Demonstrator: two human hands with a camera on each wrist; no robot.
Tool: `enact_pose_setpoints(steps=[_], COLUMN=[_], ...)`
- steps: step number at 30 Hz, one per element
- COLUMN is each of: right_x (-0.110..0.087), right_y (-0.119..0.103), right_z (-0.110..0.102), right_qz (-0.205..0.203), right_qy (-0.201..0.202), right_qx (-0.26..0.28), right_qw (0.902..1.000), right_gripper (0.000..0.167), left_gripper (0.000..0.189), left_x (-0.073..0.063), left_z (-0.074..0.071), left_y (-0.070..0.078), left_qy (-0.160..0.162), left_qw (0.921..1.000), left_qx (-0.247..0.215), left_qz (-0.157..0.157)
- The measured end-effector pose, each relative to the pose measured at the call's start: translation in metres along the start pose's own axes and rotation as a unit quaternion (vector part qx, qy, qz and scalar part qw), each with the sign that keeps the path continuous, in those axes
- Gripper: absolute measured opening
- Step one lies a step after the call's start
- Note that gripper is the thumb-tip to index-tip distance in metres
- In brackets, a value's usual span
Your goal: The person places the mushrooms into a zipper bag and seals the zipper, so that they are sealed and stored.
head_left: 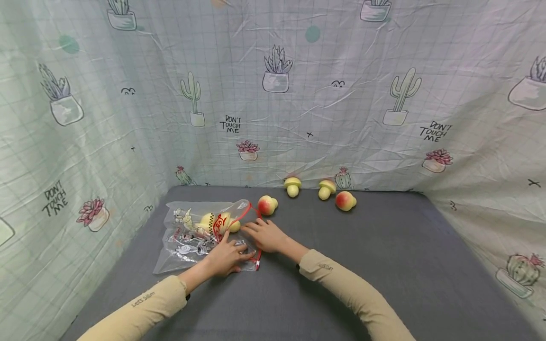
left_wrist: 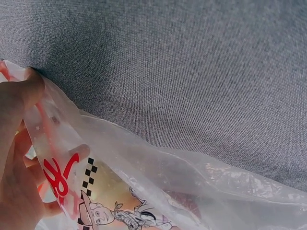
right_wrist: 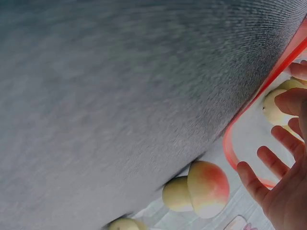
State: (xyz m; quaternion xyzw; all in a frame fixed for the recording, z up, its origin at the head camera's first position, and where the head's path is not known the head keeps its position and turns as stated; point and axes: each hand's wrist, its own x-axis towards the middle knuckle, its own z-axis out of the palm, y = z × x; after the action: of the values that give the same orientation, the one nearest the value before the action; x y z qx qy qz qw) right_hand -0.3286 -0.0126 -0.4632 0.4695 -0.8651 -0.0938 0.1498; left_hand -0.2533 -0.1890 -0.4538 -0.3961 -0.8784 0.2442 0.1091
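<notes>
A clear zip bag [head_left: 170, 251] with cartoon prints and a red zip edge lies on the left of the table. Pale yellow toy mushrooms [head_left: 207, 221] show through its plastic. My left hand [head_left: 228, 255] holds the bag near its mouth. In the left wrist view, the thumb [left_wrist: 33, 86] lies at the bag's edge and other fingers show through the plastic. My right hand [head_left: 265, 235] is at the bag's red-edged mouth. Its fingers [right_wrist: 271, 160] are spread and loosely extended in the right wrist view, with the mushrooms inside the bag beyond them.
Near the bag's mouth lies a red-and-yellow toy mushroom [head_left: 267, 205]. Farther back are two yellow ones, a left one [head_left: 292, 187] and a right one [head_left: 326, 189], and another red-capped one [head_left: 345, 201]. A printed curtain [head_left: 315, 142] hangs behind the grey table [head_left: 384, 246].
</notes>
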Motion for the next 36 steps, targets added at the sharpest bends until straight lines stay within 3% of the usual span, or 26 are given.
enact_pose_setpoints(steps=[19,30,36], right_x=[-0.031,-0.05,-0.061], right_y=[0.013,0.022,0.032], right_z=[-0.018,-0.018,-0.016], right_qz=[-0.019,-0.02,0.0], right_qy=[0.067,0.082,0.079], right_qx=[0.024,0.032,0.044], right_qw=[0.9973,0.9959,0.9959], right_gripper=[0.052,0.051,0.048], left_gripper=[0.053,0.053,0.053], left_x=[0.0,0.001,0.0], left_z=[-0.004,-0.005,-0.005], left_y=[0.0,0.0,0.0], left_qy=[0.0,0.003,0.018], left_qw=[1.0,1.0,0.9998], left_qx=[0.006,0.007,0.0], left_qz=[-0.001,0.0,0.001])
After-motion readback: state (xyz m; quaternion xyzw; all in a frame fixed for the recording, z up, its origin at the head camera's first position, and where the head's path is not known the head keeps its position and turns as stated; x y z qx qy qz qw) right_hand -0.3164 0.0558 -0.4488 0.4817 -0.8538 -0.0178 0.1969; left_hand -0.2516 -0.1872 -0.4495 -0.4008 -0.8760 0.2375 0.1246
